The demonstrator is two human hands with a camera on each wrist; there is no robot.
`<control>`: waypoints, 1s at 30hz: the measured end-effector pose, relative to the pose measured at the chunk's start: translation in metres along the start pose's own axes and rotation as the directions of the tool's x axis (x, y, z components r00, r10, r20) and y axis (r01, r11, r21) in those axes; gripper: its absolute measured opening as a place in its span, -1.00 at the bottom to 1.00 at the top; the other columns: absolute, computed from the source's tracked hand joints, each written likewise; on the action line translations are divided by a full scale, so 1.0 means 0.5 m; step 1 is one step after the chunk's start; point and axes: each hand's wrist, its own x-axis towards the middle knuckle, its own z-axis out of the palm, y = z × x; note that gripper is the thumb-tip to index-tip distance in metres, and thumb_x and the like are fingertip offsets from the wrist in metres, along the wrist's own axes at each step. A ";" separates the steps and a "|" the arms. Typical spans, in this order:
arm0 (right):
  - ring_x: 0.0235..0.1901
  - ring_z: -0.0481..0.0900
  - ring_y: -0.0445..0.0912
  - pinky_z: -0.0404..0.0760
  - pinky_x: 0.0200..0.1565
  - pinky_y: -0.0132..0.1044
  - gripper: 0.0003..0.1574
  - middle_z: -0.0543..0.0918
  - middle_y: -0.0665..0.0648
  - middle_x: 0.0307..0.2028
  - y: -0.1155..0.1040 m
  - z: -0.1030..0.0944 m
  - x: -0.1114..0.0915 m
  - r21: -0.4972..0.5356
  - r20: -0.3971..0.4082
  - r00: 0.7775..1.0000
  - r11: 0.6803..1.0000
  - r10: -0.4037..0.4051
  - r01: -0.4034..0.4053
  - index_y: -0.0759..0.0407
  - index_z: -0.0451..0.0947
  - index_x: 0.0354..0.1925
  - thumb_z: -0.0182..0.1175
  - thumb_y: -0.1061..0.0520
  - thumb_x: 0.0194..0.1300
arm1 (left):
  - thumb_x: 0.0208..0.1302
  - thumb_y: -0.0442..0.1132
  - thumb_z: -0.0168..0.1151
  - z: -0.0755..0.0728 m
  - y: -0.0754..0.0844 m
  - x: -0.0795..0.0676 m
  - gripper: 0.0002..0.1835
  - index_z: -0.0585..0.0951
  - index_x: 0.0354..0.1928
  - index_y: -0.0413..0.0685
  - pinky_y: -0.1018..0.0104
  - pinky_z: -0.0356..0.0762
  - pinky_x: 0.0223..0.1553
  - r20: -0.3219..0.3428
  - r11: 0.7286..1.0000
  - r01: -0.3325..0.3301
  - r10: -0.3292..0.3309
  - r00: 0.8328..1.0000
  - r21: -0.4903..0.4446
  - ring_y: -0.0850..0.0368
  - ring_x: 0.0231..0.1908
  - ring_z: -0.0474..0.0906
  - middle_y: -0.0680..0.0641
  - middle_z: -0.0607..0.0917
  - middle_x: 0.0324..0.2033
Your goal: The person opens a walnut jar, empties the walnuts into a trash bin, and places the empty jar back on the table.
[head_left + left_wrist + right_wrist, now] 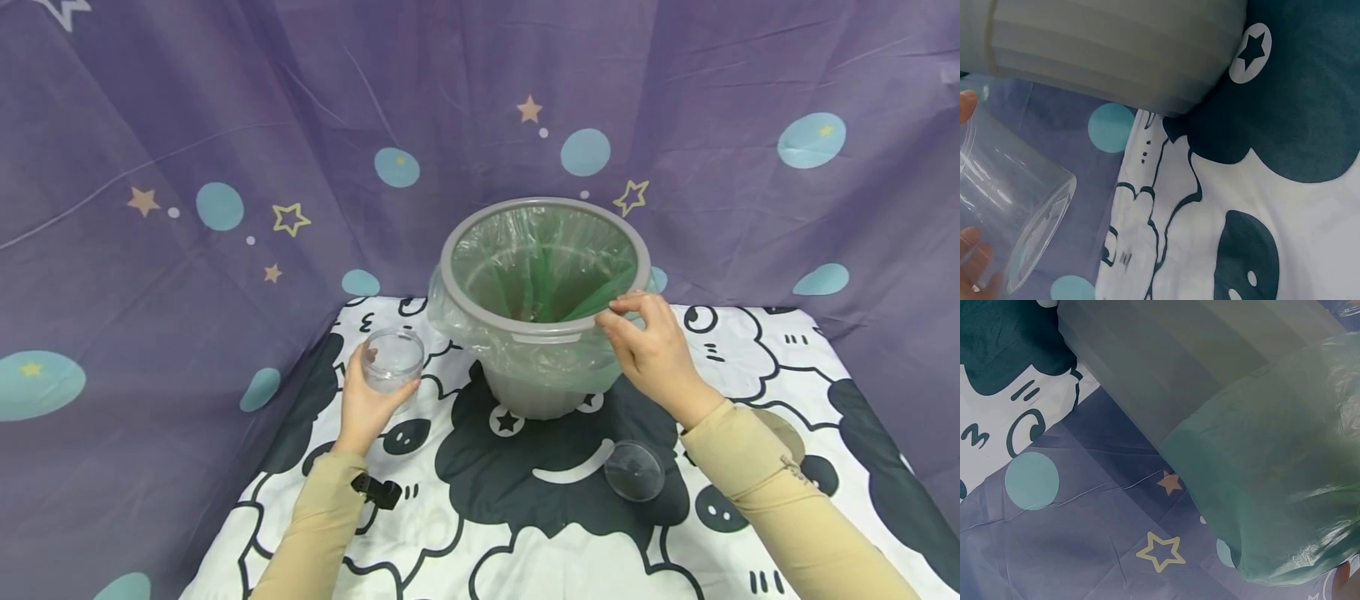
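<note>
My left hand (366,407) holds a clear plastic jar (393,358) left of the trash can, its thumb and fingers around the sides. The jar's clear wall (1019,187) shows in the left wrist view with fingertips on it. A grey trash can (543,396), lined with a translucent green bag (555,275), stands upright at the back. Its bag folds over the rim and hangs outside. At the rim's front right, my right hand (660,354) pinches the edge with thumb and fingers. In the right wrist view the green bag (1285,469) hides most of that hand.
On the sheep-patterned cloth (555,558), a clear round lid (633,472) lies in front of the can. A beige round shape (783,437) is partly hidden behind the right sleeve. A purple curtain (480,100) hangs behind and at the sides.
</note>
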 end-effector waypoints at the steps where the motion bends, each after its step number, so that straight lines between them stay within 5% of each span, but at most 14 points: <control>1: -0.16 0.47 0.27 0.45 -0.05 0.10 -0.59 0.49 0.36 -0.25 0.000 0.000 0.000 0.000 -0.001 1.000 1.000 0.000 0.000 0.21 0.55 -0.23 -0.16 0.01 0.51 | -0.20 -0.20 0.57 0.000 -0.003 0.001 0.04 0.19 0.36 -0.17 -0.10 0.26 0.25 0.002 1.000 0.003 -0.003 1.000 0.001 -0.17 0.21 0.30 -0.27 0.34 0.22; 22: -0.16 0.48 0.27 0.45 -0.03 0.09 -0.59 0.50 0.36 -0.25 -0.001 -0.002 0.004 -0.003 -0.007 1.000 1.000 -0.003 0.003 0.21 0.56 -0.23 -0.14 0.02 0.50 | -0.16 -0.20 0.55 0.021 -0.098 -0.005 0.01 0.18 0.34 -0.23 -0.08 0.27 0.25 0.031 0.995 0.095 -0.097 0.995 0.042 -0.24 0.20 0.30 -0.33 0.35 0.20; 30: -0.15 0.48 0.25 0.44 0.00 0.08 -0.59 0.51 0.33 -0.25 -0.002 -0.001 0.001 0.002 -0.010 1.000 1.000 -0.004 0.004 0.21 0.57 -0.23 -0.13 0.02 0.50 | -0.17 -0.24 0.55 0.027 -0.124 -0.010 0.01 0.19 0.33 -0.25 -0.07 0.26 0.26 0.027 0.990 0.140 -0.140 0.990 -0.011 -0.26 0.20 0.30 -0.36 0.35 0.21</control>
